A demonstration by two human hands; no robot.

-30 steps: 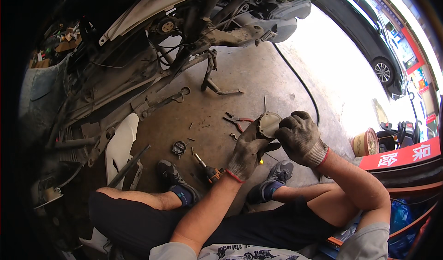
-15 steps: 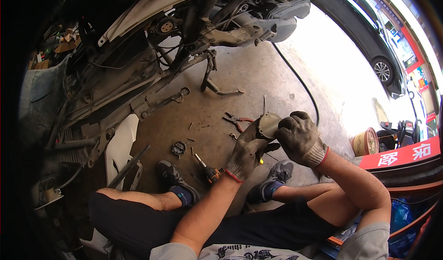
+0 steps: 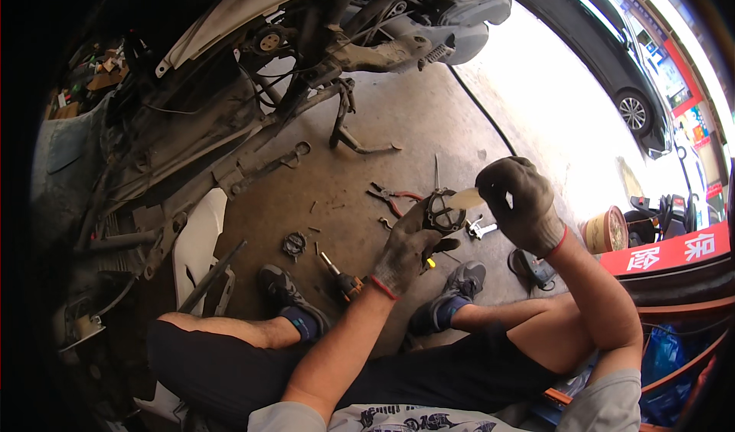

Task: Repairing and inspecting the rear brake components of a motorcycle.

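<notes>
My left hand (image 3: 406, 248), in a grey work glove with a red cuff edge, grips a round dark metal housing (image 3: 445, 213) whose ribbed open face shows. Just right of it, my gloved right hand (image 3: 522, 202) pinches a thin pale round plate (image 3: 465, 199), its flat side seen at a slant. The plate is lifted off the housing, close to its upper edge. Beyond my left hand lie red-handled pliers (image 3: 398, 196) and a thin metal rod (image 3: 437, 170). A silver tool (image 3: 481, 229) rests on the floor below my right hand.
A stripped scooter frame (image 3: 306, 103) spans the far left, its stand (image 3: 360, 142) reaching the floor. Between my feet lies an orange-and-black tool (image 3: 344, 280), with a second round part (image 3: 294, 244) and several small bolts (image 3: 315, 229) nearby. A dark power tool (image 3: 530, 270) sits by my right foot.
My right hand has moved right and up, taking the pale plate off the housing. The housing's ribbed face, covered before, now shows; my left hand still holds it.
</notes>
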